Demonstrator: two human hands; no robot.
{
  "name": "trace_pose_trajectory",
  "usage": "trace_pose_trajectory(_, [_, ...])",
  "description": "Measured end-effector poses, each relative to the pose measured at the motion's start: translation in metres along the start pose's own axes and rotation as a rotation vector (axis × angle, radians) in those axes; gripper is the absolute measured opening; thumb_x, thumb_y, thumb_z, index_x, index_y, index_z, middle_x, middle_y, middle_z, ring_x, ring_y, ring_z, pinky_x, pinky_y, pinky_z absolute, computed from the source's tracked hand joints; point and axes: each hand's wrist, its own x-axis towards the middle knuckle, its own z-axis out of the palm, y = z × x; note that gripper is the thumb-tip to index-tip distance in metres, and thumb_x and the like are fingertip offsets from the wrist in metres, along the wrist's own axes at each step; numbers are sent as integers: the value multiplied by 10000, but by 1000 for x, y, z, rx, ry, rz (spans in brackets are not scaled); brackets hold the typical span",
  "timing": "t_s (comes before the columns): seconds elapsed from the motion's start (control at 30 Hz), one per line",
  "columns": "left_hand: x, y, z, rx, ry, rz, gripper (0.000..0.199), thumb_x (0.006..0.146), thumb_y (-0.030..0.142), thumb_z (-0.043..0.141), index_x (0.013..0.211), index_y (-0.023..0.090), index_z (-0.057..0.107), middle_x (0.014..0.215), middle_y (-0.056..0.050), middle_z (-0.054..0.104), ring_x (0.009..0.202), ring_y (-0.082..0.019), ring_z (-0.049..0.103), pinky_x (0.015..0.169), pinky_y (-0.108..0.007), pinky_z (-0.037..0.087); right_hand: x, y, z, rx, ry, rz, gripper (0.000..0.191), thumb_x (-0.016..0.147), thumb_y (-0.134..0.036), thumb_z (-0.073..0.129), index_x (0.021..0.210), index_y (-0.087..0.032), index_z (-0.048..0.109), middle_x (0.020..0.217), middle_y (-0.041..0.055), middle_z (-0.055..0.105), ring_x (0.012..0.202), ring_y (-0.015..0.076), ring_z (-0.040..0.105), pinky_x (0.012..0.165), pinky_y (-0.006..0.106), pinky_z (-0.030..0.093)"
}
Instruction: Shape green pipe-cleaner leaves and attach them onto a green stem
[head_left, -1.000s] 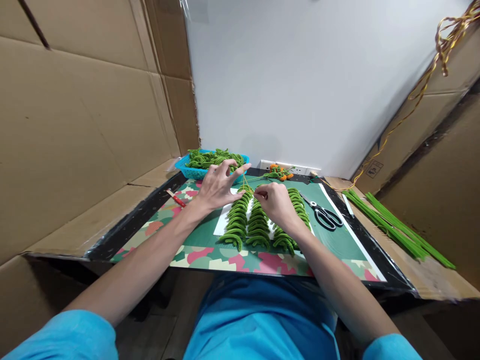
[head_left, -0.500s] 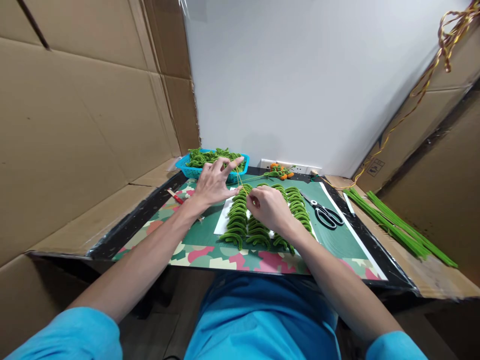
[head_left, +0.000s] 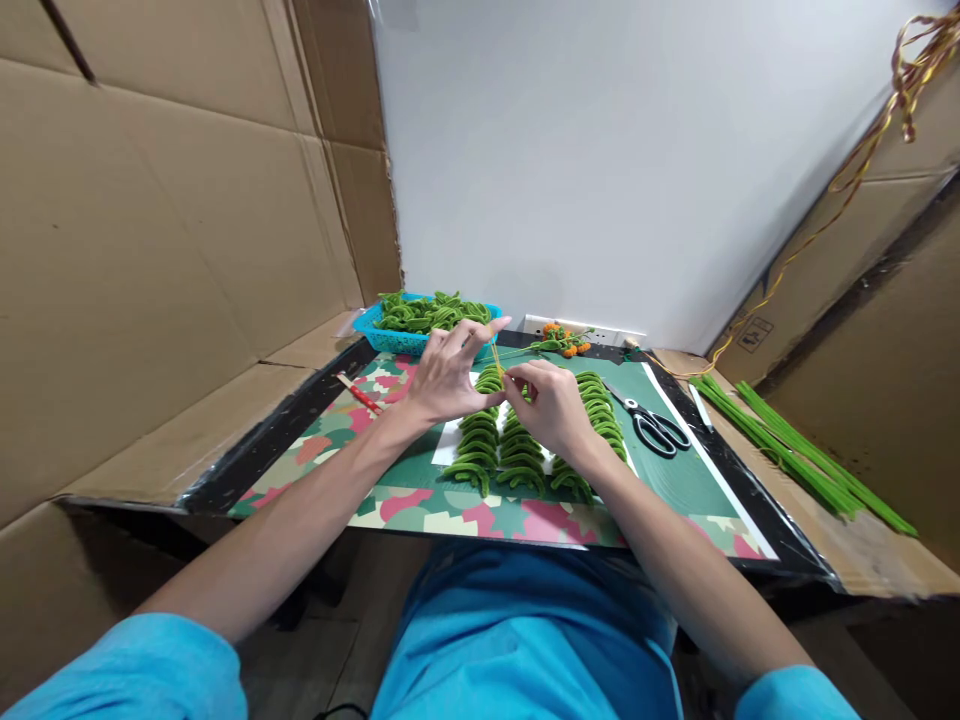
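Note:
A thin yellow rubber band (head_left: 496,352) is stretched in two strands between my hands. My left hand (head_left: 456,370) has its thumb and index finger spread wide, with the band looped around the raised index finger. The lower end of the band is pinched in my right hand (head_left: 546,398), its fingers curled close to my left thumb. Beneath both hands, curved green fuzzy stems (head_left: 478,440) lie in several neat rows over white paper (head_left: 448,447). My right hand partly hides the middle rows.
A blue basket (head_left: 367,328) full of green fuzzy pieces stands behind my left hand. Orange flowers (head_left: 570,340) lie by a power strip (head_left: 613,336). Black scissors (head_left: 654,428) are right of the rows, a red-handled tool (head_left: 360,394) left. Long green stems (head_left: 780,450) rest far right.
My left hand has shifted slightly right, closer to my right hand. The band between them now runs shorter and steeper, and my right fingers have opened out a little around their pinch.

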Motion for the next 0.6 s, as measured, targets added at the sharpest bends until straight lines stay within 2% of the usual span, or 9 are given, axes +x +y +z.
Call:
trace_pose_trajectory(0.2, [-1, -1, 2, -29, -21, 17, 958, 845, 574, 775, 1670, 318, 362, 1324, -126, 655, 1172, -340, 636, 995, -443, 401, 2, 1, -1, 165, 13, 28, 208, 994, -230, 611, 869, -211, 775, 780, 36, 720, 705, 186, 626, 711, 300, 501])
trace_pose_trajectory(0.4, [-1, 0, 5, -26, -15, 58, 936, 864, 565, 764, 1672, 307, 369, 1305, -124, 652, 1068, -309, 653, 949, -437, 405, 1, 2, 1, 354, 54, 95, 181, 964, -314, 655, 899, -211, 788, 839, 54, 776, 667, 185, 648, 667, 313, 530])
trace_pose_trajectory(0.6, [-2, 0, 5, -32, -43, 63, 907, 862, 530, 761, 1660, 297, 398, 1310, -126, 648, 1125, -325, 648, 963, -437, 402, -1, 0, 4, 335, 59, 124, 181, 945, -359, 683, 864, -220, 768, 790, 38, 757, 647, 181, 631, 662, 310, 529])
